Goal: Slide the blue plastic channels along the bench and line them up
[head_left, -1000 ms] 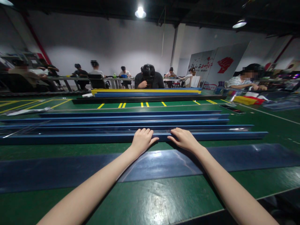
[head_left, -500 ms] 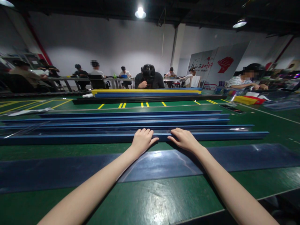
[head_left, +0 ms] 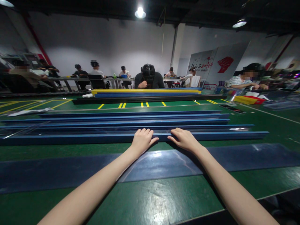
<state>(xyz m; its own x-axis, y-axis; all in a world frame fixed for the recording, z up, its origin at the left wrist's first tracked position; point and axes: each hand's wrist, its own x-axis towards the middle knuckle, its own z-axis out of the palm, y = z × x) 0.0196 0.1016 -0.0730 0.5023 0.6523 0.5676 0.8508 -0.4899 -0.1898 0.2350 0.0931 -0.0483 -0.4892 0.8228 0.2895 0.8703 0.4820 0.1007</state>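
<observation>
Across the green tabletop lies a long blue plastic channel [head_left: 229, 135], the nearest of several parallel ones. My left hand [head_left: 142, 141] is closed over its near edge, the fingertips hidden inside and the thumb pointing right along the front. A short gap to the right, my right hand [head_left: 184, 139] grips the same edge, thumb pointing left. Under my forearms a long, flat, shiny transparent strip [head_left: 248, 157] stretches across the table. Behind the held channel, more blue channels [head_left: 131, 116] lie side by side.
The green table [head_left: 154, 200] bears yellow marks. Farther back lie yellow strips [head_left: 145, 91] and a black strip [head_left: 150, 99]. A dark phone-like object [head_left: 232, 109] and a yellow-red packet [head_left: 248, 100] are on the right. Opposite me sits a person [head_left: 149, 76]; others work behind.
</observation>
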